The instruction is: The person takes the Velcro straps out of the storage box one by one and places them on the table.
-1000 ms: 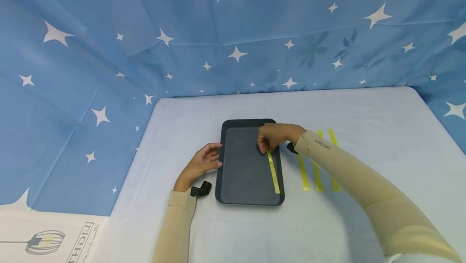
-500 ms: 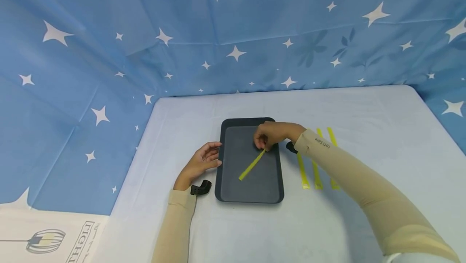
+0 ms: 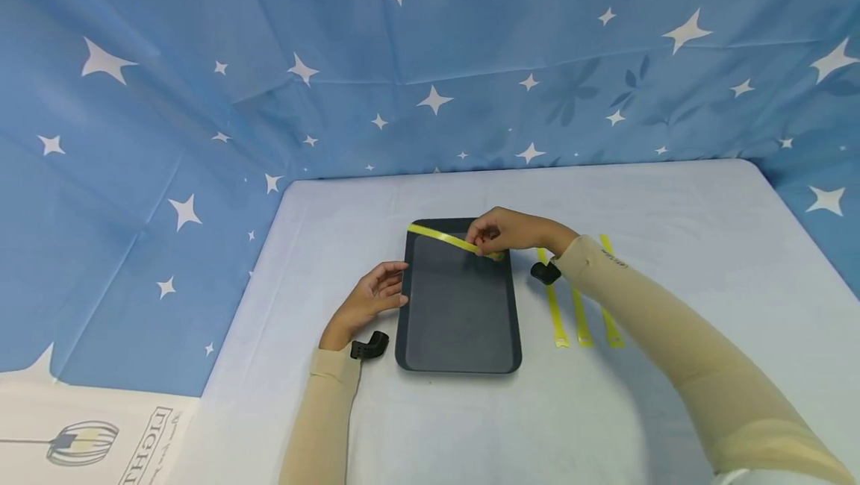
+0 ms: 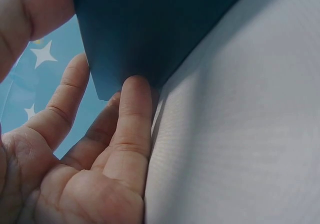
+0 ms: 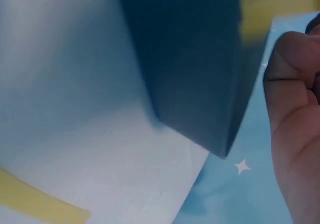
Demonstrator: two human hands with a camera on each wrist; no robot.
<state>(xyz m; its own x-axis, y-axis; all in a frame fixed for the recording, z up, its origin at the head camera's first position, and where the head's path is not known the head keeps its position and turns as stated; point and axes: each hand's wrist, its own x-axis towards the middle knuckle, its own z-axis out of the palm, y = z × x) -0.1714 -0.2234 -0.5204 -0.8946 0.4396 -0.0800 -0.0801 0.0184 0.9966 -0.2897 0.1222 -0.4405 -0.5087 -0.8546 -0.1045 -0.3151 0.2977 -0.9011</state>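
A dark grey rectangular tray [image 3: 463,313] lies on the white-covered table. At its left side rests my left hand [image 3: 369,297], with loosely bent fingers; the left wrist view shows fingertips [image 4: 136,91] against the tray's outer wall. Above the tray's far right part, my right hand [image 3: 513,230] pinches a flat yellow cable strap [image 3: 440,236] between thumb and fingers. One end of this strap points left to the far left corner, and the other shows right of the fingers. In the right wrist view the strap [image 5: 265,11] is blurred and partly cut off.
To the right of the tray are three more yellow straps, the left one [image 3: 556,317], the middle one [image 3: 581,321] and the right one [image 3: 612,328], partly hidden by the right forearm. A blue star-patterned curtain [image 3: 376,45] hangs behind the table.
The strap in my right hand has swung from pointing toward the near side to pointing left across the tray's far end. My right hand has risen slightly; the left stays still.
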